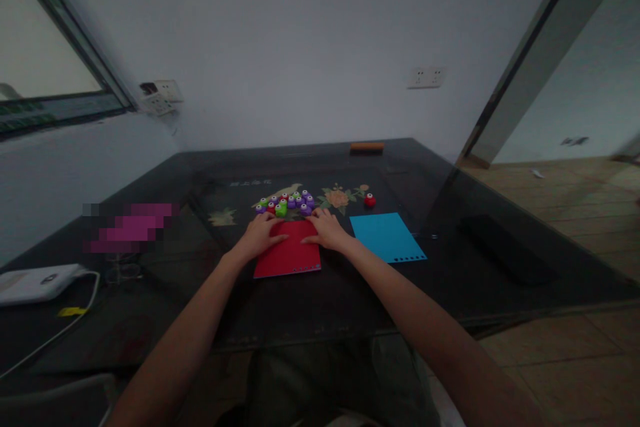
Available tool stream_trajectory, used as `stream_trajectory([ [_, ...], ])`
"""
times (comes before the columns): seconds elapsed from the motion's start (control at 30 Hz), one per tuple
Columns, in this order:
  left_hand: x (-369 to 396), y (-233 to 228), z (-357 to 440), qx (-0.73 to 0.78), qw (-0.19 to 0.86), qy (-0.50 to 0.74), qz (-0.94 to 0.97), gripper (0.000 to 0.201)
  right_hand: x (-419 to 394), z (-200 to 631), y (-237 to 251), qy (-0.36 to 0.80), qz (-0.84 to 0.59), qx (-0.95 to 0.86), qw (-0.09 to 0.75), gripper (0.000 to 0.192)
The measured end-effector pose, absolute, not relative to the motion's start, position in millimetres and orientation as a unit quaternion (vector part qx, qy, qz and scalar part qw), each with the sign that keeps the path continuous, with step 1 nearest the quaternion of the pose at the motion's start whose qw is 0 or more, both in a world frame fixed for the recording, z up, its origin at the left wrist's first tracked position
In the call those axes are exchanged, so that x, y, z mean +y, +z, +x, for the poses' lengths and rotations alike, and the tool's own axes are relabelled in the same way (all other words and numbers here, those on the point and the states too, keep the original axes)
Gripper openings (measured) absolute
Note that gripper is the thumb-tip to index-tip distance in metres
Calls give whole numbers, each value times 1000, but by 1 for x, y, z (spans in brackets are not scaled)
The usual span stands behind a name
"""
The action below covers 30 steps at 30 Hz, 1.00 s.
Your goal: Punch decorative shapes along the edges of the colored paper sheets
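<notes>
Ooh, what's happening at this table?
Someone has their left hand and right hand on a red sheet. Just past their fingertips is a cluster of little purple, green and red pieces with eye-like spots. To the right lies a blue sheet, with one red piece beyond it.

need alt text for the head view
A person's left hand and right hand rest at the far corners of a hole-punched red sheet on a dark table. Beyond sits a cluster of small purple, green and red pieces with white eye-like spots; to the right lie a blue sheet and one separate red piece.
</notes>
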<state>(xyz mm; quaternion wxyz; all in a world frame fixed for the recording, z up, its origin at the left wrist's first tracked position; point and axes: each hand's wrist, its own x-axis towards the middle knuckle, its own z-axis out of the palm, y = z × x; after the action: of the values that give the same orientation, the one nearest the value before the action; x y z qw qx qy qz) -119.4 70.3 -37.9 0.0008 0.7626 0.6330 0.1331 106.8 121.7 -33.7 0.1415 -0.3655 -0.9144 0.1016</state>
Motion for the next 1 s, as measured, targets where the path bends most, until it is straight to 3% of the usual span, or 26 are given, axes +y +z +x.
stream_trajectory([
  [0.23,68,-33,-116,619,-11,157,769,46,118,107,-28,113,-375,-910,139,68],
  [0.43,63,-20,-111,616,24,185,765,28,118,107,-29,121,-378,-906,145,73],
  [0.8,61,-14,-109,652,53,286,701,24,118,108,-31,122,-378,-905,155,73],
  [1.0,63,-11,-113,641,64,351,680,26,121,111,-28,174,-382,-874,246,68],
])
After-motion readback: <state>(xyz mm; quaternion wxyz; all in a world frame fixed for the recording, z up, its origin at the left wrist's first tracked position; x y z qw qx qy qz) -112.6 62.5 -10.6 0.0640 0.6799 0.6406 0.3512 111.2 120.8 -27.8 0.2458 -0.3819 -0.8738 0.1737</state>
